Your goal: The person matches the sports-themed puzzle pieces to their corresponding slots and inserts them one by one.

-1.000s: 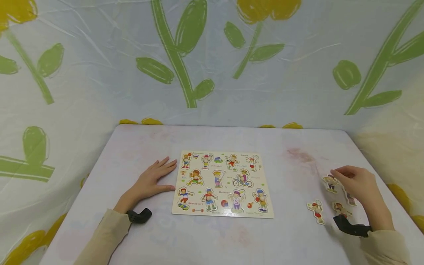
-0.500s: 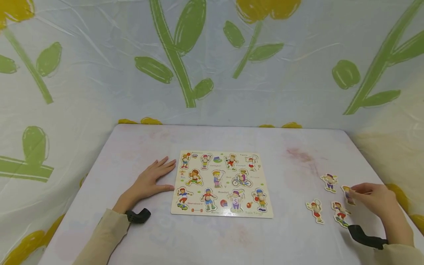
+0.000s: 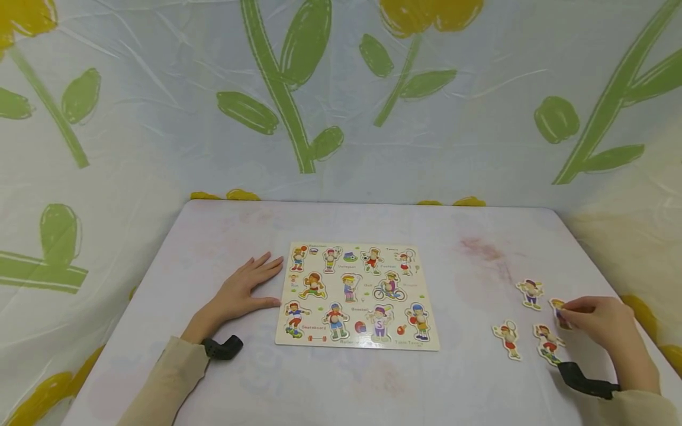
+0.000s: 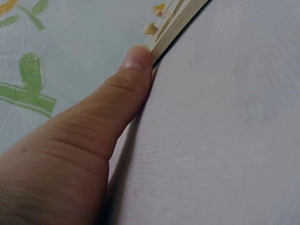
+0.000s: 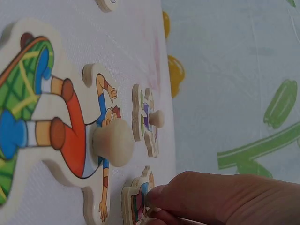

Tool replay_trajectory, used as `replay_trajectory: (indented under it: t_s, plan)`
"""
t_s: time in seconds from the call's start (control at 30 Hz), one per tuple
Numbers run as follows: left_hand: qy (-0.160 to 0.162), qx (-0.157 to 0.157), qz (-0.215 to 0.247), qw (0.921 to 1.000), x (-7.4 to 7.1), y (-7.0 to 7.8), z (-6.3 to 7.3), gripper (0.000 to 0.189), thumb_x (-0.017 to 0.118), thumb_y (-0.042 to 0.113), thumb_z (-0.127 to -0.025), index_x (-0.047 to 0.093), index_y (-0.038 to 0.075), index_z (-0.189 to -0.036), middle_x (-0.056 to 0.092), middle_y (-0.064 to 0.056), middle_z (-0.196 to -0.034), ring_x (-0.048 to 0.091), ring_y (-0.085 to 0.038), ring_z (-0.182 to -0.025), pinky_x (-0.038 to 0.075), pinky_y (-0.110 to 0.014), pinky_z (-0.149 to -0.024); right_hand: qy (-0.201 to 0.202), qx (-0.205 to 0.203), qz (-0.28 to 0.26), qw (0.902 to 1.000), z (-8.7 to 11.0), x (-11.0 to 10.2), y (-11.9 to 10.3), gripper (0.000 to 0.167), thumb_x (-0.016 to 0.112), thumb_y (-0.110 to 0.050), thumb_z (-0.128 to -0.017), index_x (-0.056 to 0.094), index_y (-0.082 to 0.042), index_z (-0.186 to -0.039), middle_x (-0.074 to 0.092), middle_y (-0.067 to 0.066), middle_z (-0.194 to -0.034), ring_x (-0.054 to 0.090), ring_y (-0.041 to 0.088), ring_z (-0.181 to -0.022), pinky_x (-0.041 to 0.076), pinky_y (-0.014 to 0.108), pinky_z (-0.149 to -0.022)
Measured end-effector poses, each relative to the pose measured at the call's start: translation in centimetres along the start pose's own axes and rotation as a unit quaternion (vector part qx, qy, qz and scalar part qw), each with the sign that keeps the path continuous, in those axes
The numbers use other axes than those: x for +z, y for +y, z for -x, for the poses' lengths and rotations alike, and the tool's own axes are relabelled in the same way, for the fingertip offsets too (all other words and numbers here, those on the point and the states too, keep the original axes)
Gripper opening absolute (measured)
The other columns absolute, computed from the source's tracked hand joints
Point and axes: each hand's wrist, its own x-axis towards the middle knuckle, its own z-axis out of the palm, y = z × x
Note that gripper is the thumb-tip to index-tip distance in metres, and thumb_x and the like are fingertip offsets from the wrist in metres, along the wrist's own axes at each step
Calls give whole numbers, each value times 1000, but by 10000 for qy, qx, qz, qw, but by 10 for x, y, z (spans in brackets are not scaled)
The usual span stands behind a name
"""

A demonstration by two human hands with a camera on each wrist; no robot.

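A pale wooden puzzle board (image 3: 358,349) with printed sports figures lies on the table. My left hand (image 3: 246,289) rests flat at its left side, fingers spread. In the left wrist view the thumb (image 4: 136,61) touches the board's edge. To the right of the board my right hand (image 3: 602,319) pinches a small figure-shaped puzzle piece (image 5: 140,199) between thumb and finger; the fingers partly hide this piece. Close by lie a skateboarder piece (image 3: 547,343) with a wooden knob (image 5: 115,142), a purple-clothed figure piece (image 3: 530,294) and a tennis-player piece (image 3: 510,340).
The white table (image 3: 341,225) has reddish smudges at the back right. Behind and beside it hangs a pale cloth (image 3: 170,106) printed with green stems and yellow flowers. Knobs stand up from some figures on the board.
My right hand has moved from the purple-clothed piece rightward and toward me to the piece it now pinches, uncovering the skateboarder piece. The left hand stays at the board's side.
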Motion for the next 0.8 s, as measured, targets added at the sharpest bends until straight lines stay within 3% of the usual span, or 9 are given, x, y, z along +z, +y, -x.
replay_trajectory:
  t_s: [0.27,0.53,0.8]
  plan:
    - [-14,-9,11,10000,1,0,0,84,75,51,-83,44,12,-151,38,0,-157,21,-29,-150,12,-51,-121,202,-41,155,9997,2,-4,-1,33,71,-23,-89,70,10,-91,68,9,-72,53,26,-72,36,32,-57]
    - [10,42,17,10000,1,0,-1,84,75,51,-83,44,11,-150,39,-1,-156,22,-30,-149,12,-52,-121,549,-371,315,9973,0,-10,-13,29,72,-20,-88,72,9,-87,68,10,-71,53,23,-69,36,30,-54]
    - [-6,30,-86,10000,1,-2,-1,85,74,54,-84,43,12,-151,38,1,-157,21,-28,-150,12,-51,-121,312,-605,113,9976,-3,-7,-38,28,70,-20,-90,72,7,-91,69,11,-76,57,24,-70,43,29,-53]
